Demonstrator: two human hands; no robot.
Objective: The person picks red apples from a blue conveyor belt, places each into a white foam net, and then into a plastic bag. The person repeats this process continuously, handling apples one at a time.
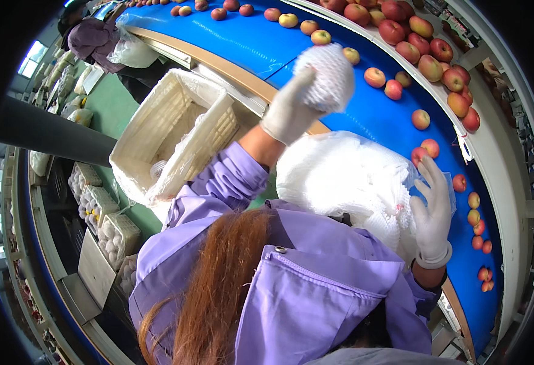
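My left hand [290, 109], in a white glove, is raised over the near edge of the blue conveyor belt [248, 41]. It grips a round fruit in a white foam net [325, 78]; the net hides the fruit. My right hand [431, 210], also gloved, has its fingers apart with nothing held in them. Its fingertips overlap a red apple [418, 155] on the belt; whether they touch it I cannot tell. Between my hands, against my front, a clear plastic bag [340, 169] holds a pile of white foam nets [381, 214].
Loose apples [375, 77] lie along the belt, and more [406, 52] crowd the ledge beyond. A white plastic-lined crate [157, 123] at my left has a netted fruit [157, 169] inside. Filled crates [116, 237] stand behind it. A person [95, 41] works farther along the belt.
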